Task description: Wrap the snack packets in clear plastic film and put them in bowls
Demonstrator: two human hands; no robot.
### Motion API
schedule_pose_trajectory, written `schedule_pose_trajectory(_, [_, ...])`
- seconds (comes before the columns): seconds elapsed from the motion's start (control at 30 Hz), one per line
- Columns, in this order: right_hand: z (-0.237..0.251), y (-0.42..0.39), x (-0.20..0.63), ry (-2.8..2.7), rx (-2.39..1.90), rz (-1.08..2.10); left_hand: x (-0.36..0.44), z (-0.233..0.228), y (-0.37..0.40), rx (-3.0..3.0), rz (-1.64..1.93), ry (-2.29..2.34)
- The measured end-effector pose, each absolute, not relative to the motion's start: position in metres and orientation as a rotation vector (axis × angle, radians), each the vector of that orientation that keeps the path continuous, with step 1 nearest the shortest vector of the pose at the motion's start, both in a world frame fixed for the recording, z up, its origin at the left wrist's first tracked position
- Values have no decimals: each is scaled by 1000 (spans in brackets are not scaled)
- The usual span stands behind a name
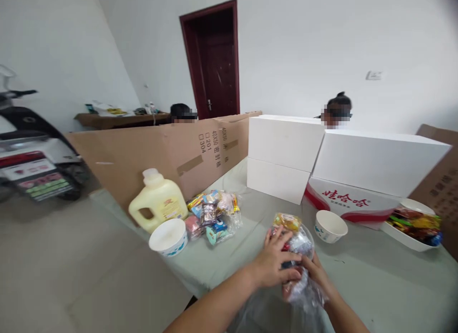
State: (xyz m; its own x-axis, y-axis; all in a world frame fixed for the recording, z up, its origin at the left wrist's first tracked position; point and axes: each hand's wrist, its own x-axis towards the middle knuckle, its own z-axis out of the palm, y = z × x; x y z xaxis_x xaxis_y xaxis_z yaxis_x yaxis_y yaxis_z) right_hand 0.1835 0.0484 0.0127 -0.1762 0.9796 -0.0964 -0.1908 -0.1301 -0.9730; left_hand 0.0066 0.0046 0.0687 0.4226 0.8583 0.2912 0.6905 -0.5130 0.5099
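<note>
Packets [301, 243] | left hand [275, 262] spread on top | right hand [319, 272] curled alongside, grip unclear

- A plain indoor room, perhaps a home or makeshift workroom; which, I cannot tell.
- Under the left hand [275, 259] and right hand [318, 273]: a cloth-covered table [246, 244].
- Beyond them: a cardboard partition [153, 154], white wall [296, 46], dark-red door [219, 70].
- Far left of them: a parked scooter [34, 147].
</note>
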Motion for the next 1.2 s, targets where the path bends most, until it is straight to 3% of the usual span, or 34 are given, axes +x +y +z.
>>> schedule_pose_trajectory(0.23, [-6,35,184,-961,-1183,1565,60,7,-48,2579,868,1689])
schedule_pose_trajectory(0.57, [-12,38,195,-930,-1110,1664,53,-80,-55,3047,835,1375])
schedule_pose_trajectory(0.67, [-16,43,202,-959,-1116,1658,18,-55,-52,2916,621,1327])
schedule_pose_trajectory(0.8, [-14,46,209,-976,-1131,1670,-65,11,-20,2400,401,2012])
schedule_pose_trajectory(0.9, [-7,43,207,-984,-1115,1646,-117,41,16,2183,357,2236])
schedule_pose_trajectory(1.07, [13,36,197,-1044,-1141,1584,-115,61,51,2161,489,2214])
schedule_pose_trajectory(1.2, [36,50,187,-1301,-1222,1524,-62,79,62,2177,755,1743])
